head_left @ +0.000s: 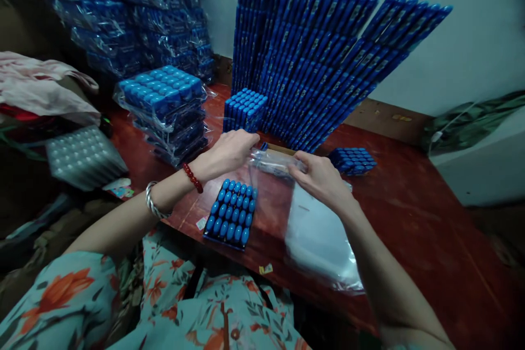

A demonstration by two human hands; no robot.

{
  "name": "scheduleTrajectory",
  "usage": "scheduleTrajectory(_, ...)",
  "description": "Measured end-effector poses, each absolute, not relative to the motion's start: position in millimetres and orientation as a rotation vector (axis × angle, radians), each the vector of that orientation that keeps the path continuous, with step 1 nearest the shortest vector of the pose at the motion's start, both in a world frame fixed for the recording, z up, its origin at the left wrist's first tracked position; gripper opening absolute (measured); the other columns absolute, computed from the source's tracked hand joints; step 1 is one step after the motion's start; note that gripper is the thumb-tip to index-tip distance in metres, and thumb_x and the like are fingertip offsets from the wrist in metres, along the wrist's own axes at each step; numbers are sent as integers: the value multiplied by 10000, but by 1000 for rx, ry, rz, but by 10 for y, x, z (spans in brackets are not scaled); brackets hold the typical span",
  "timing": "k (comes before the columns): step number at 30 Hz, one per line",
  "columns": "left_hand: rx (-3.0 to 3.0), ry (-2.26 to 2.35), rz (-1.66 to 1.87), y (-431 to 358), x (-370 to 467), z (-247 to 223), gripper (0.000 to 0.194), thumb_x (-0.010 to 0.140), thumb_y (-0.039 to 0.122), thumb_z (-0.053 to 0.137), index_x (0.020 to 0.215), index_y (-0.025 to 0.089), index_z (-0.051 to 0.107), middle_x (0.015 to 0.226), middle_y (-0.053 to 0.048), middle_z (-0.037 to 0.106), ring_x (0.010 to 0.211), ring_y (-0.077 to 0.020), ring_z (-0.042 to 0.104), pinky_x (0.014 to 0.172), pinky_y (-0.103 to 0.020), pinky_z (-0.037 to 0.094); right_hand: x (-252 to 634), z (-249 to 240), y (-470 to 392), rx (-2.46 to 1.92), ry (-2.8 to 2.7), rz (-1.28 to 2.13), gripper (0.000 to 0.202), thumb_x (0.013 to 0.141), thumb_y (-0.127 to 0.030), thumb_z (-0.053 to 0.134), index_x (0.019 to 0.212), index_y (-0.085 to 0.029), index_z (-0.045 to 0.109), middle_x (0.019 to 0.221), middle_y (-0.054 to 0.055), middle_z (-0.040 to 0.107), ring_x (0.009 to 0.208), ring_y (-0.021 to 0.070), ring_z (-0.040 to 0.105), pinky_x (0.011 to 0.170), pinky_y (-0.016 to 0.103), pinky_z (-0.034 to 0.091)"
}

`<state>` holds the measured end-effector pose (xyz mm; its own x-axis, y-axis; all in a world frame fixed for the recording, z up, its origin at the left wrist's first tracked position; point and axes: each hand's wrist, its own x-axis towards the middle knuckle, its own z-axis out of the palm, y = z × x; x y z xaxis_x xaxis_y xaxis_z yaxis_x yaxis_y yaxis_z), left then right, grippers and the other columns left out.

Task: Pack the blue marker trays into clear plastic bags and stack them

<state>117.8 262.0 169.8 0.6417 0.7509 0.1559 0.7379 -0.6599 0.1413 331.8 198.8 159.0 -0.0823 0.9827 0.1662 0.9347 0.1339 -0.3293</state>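
Note:
A clear plastic bag [270, 164] is stretched between my two hands above the red table. My left hand [232, 150], palm down with bent fingers, pinches at the bag's left end; its fingertips are partly hidden. At the other end, my right hand [318, 175] grips the plastic between thumb and fingers. Below my left wrist lies a block of blue round-topped pieces [229, 212] in neat rows. Under my right forearm is a pile of flat clear bags [318, 235]. Just beyond the hands, a brown strip [281, 149] shows behind the bag.
Tall rows of blue packs [303, 60] lean on the wall. A smaller blue block [246, 106] stands before them, another [353, 160] at right. Wrapped blue packs [164, 115] are stacked at left, more behind [143, 16]. A greyish domed stack [84, 156] sits far left.

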Motion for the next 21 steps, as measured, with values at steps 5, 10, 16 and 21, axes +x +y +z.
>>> scheduleTrajectory(5, 2821, 1516, 593, 2450, 1192, 1895, 279, 827, -22, 377, 992, 109, 560, 880, -80, 596, 867, -215, 596, 683, -287, 457, 3220, 1575, 2246, -1844, -1735, 39, 151, 723, -251, 516, 799, -210, 639, 621, -5, 560, 577, 151, 460, 534, 248, 229)
scheduleTrajectory(10, 2676, 1445, 1314, 2510, 1042, 1592, 222, 929, 123, 350, 1018, 155, 551, 969, -56, 568, 923, -168, 578, 777, -278, 466, 3194, 1289, 2392, -1689, -1376, -96, 239, 835, -293, 428, 970, -188, 596, 672, 7, 557, 598, 164, 499, 596, 273, 327)
scheduleTrajectory(16, 1965, 1624, 1124, 2704, 716, 288, 234, 916, 284, 404, 924, 138, 586, 884, -67, 605, 827, -169, 558, 805, -288, 444, 2956, 109, 2400, -1753, -1296, 434, 470, 869, -523, 349, 1101, -162, 541, 899, 104, 638, 794, 221, 568, 715, 308, 411)
scheduleTrajectory(21, 1865, 1474, 872, 2687, 697, -489, 288, 893, 240, 362, 836, 133, 623, 850, -71, 675, 821, -178, 591, 800, -291, 473, 2809, -454, 2346, -1787, -1388, 704, 478, 809, -589, 385, 875, -174, 613, 832, 99, 666, 784, 234, 581, 723, 321, 423)
